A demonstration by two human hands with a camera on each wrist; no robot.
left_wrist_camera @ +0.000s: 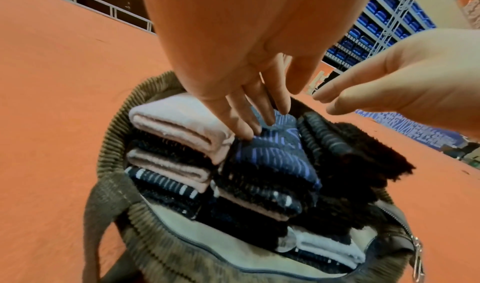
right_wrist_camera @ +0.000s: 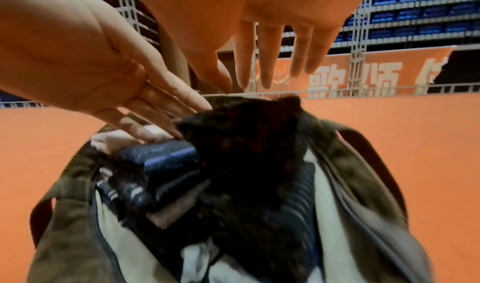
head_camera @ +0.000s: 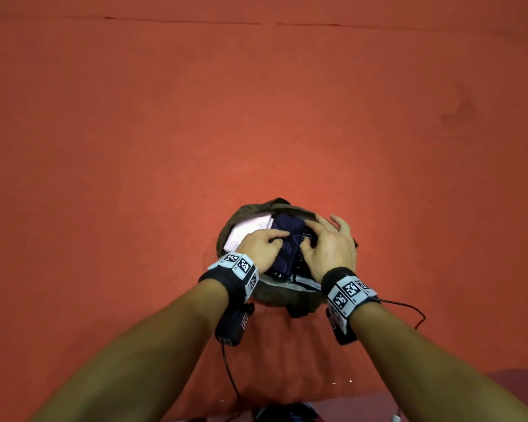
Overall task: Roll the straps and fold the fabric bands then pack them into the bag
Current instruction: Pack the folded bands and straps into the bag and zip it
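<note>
An olive corduroy bag [head_camera: 275, 298] stands open on the orange surface, packed with folded fabric bands. A pink folded band [left_wrist_camera: 176, 121] lies at its far left, a navy patterned band [left_wrist_camera: 272, 156] in the middle, and a black fuzzy band [left_wrist_camera: 363, 150] sticks up at the right. My left hand [head_camera: 264, 243] reaches into the bag, and its straight fingers [left_wrist_camera: 249, 127] press on the navy band beside the pink one. My right hand [head_camera: 323, 242] hovers flat over the black fuzzy band [right_wrist_camera: 246, 143] with spread, straight fingers [right_wrist_camera: 267, 67]. Neither hand holds anything.
The orange carpeted surface [head_camera: 256, 117] spreads all around the bag. Thin cables [head_camera: 409, 312] trail from my wrist units. The bag's zip with a metal clip [left_wrist_camera: 418, 254] hangs at its near right rim. Shelving with blue bins [left_wrist_camera: 376, 20] and a railing stand far behind.
</note>
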